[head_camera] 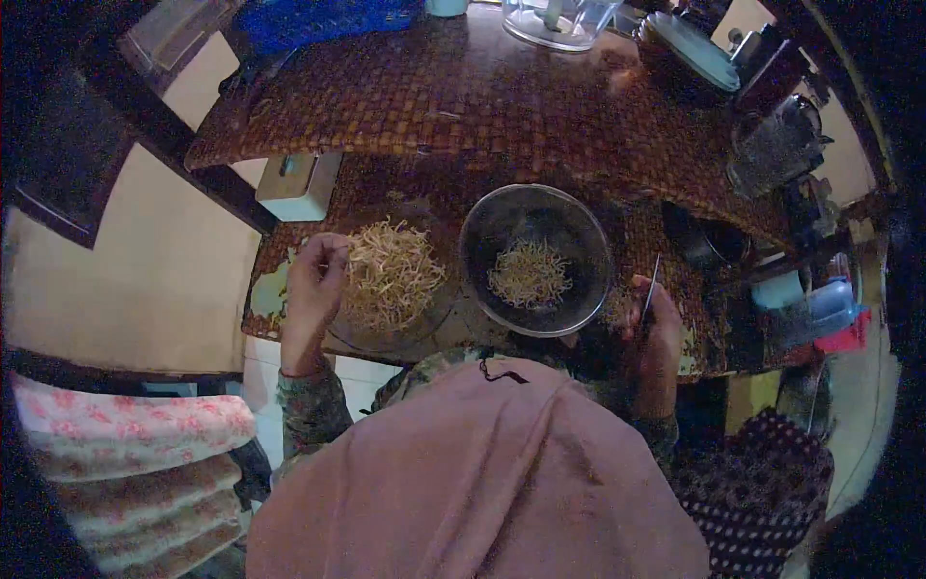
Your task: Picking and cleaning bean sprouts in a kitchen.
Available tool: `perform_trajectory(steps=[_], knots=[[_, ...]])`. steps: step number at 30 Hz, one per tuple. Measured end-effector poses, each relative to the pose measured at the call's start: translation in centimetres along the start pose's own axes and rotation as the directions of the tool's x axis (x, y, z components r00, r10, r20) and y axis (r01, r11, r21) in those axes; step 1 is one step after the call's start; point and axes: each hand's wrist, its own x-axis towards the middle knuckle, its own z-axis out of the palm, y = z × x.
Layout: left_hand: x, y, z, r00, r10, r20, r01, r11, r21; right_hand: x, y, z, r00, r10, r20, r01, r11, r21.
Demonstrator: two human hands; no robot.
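My left hand is at the left edge of a tall heap of bean sprouts. Its thumb and fingertips are pinched together, and a thin pale strand shows by them, apparently a sprout. Beneath the heap, a see-through rim of a dish or tray is faintly visible. To the right stands a round bowl with a shiny rim, holding a smaller mound of sprouts. Beyond the bowl's right side, my right hand grips a small knife, blade upward. Small scraps lie between the bowl and this hand.
A raised woven shelf spans the far side above the woven tabletop. Left of centre sits a white box; a blue basket and a clear container stand on the shelf. Jars line the right.
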Motion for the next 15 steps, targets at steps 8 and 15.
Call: perform_trajectory(steps=[8, 15], knots=[[-1.0, 3.2, 3.0, 0.946, -0.268, 0.18, 0.322, 0.824, -0.466, -1.8, -0.8, 2.2, 0.988, 0.058, 0.144, -0.038, 0.989, -0.141], [-2.9, 7.1, 9.8, 0.857, -0.166, 0.488, 0.471, 0.639, -0.608, -4.2, -0.2, 6.1, 0.829, 0.183, 0.528, -0.088, 0.976, -0.199]])
